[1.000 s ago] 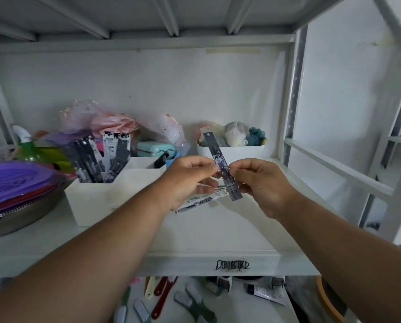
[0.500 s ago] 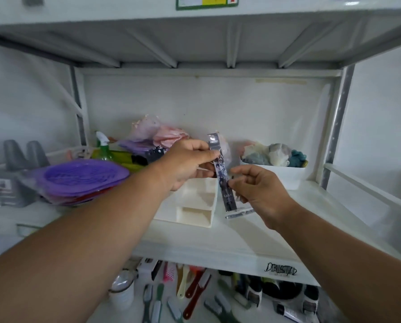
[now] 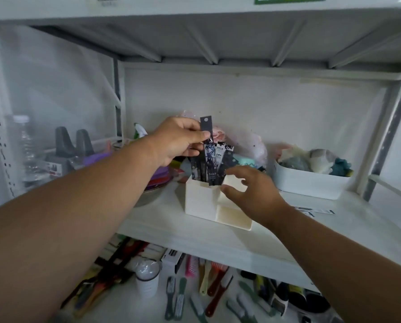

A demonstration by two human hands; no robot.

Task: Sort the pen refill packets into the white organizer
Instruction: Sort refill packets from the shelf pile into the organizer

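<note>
On the white shelf [image 3: 218,231], a white stepped organizer [image 3: 200,199] is standing as the landmark for this entry.

Left hand [image 3: 178,141]: hovering above the organizer's tall rear compartment, thumb and fingers pinching a dark pen refill packet [image 3: 206,129] near its top; the packet is hanging upright, its lower end reaching down among the packets below.

Bundled refill packets [image 3: 214,164]: standing fanned out in the tall rear compartment.

Right hand [image 3: 253,192]: fingers spreading loosely, holding nothing, hovering over the organizer's lower front compartments; contact cannot be told.

Loose refill packet [image 3: 316,210]: lying flat on the shelf, right of the organizer.

White bin [image 3: 309,183]: sitting behind and right of the organizer, holding soft items.
</note>
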